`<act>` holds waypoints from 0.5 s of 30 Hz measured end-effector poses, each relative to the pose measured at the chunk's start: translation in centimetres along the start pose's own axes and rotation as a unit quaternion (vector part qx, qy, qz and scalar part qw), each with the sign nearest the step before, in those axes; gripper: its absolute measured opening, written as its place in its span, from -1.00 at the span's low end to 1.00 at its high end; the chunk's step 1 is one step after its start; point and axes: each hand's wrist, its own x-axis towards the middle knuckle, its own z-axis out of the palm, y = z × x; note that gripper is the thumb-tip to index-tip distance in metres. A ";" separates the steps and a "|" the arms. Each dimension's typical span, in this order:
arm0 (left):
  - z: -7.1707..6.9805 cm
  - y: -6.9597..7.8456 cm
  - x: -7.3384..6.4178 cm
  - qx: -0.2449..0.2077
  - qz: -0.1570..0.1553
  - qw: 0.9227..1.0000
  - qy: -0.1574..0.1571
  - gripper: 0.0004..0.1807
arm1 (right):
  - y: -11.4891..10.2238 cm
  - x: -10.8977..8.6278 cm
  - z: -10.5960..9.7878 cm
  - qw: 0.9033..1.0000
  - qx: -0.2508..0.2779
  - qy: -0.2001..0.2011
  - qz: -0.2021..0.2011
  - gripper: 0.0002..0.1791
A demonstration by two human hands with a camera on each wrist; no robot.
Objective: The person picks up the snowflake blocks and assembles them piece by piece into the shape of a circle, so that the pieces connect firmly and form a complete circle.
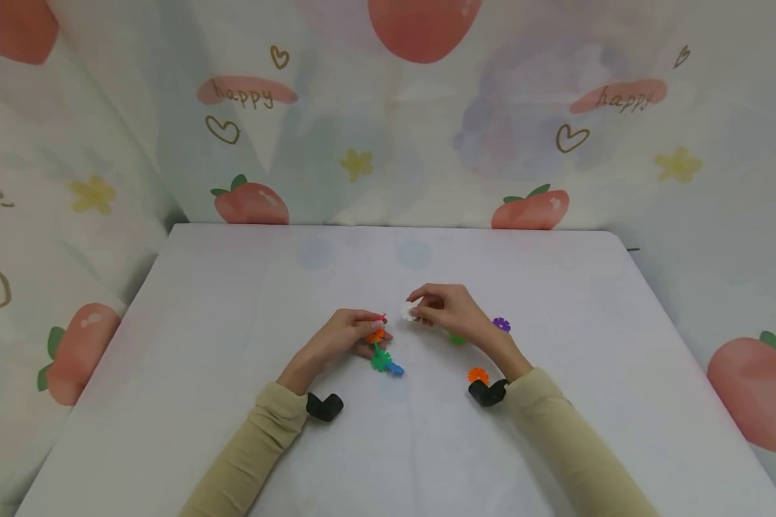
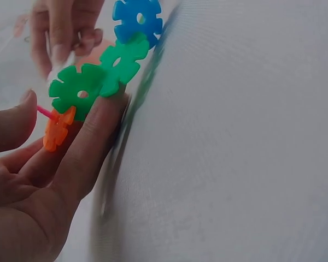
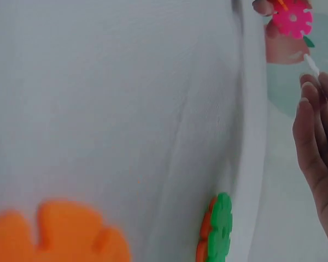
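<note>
My left hand (image 1: 343, 334) grips a joined chain of flower-shaped plastic interlocking discs. Its thumb is at a pink disc (image 3: 293, 17), seen edge-on in the left wrist view. After that come an orange disc (image 2: 57, 131), two green discs (image 2: 79, 93) and, at the far end, a blue disc (image 2: 139, 22). The chain slants down toward the front of the table. Just to the right of it, my right hand (image 1: 453, 309) pinches a white disc (image 1: 407, 311) between thumb and fingers. A small gap separates the white disc from the pink one.
Loose discs lie on the white table (image 1: 233, 287) around my right forearm: purple (image 1: 501, 324), green (image 1: 458, 339) and orange (image 1: 478, 375). An orange piece shows behind the green disc in the right wrist view. Black wrist devices (image 1: 325, 407) sit by both cuffs. Printed cloth (image 1: 388, 108) hangs behind.
</note>
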 end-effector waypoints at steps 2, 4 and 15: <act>0.2 -0.1 0.2 0.004 0.000 1.000 0.006 -0.56 | -0.3 0.4 0.4 1.000 0.005 -0.005 -0.002 -0.78; 0.3 -0.1 0.2 0.007 -0.004 1.000 0.012 -0.57 | -0.5 0.8 0.7 1.000 0.011 -0.008 0.000 -0.78; 0.6 0.2 0.0 0.009 0.000 0.999 0.035 -0.59 | -1.5 2.2 1.3 0.999 0.002 -0.041 -0.007 -0.77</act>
